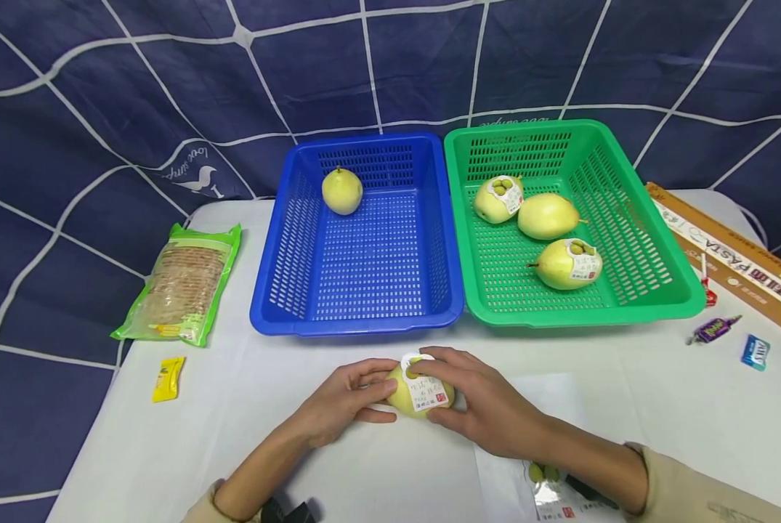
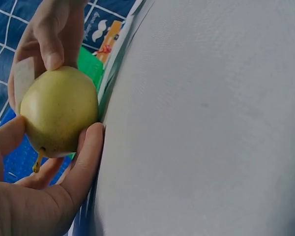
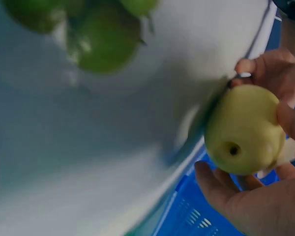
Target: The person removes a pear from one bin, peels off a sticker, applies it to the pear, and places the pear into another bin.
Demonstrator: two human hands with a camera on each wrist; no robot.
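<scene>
On the white table (image 1: 652, 407), at five o'clock from the blue basket (image 1: 357, 327), the pear (image 2: 59, 112) is pinched, thumbs against fingers, by the left hand (image 1: 344, 403) at nine o'clock and the right hand (image 1: 482, 403) at three, long axis bridging both, stem (image 2: 38, 162) toward nine, neither nearer.

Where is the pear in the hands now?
In the head view, the pear is low, near the centre, between the left hand and right hand, on the near side of the blue basket.

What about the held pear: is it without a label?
No, the head view shows a white printed label on the pear, facing the camera.
</scene>
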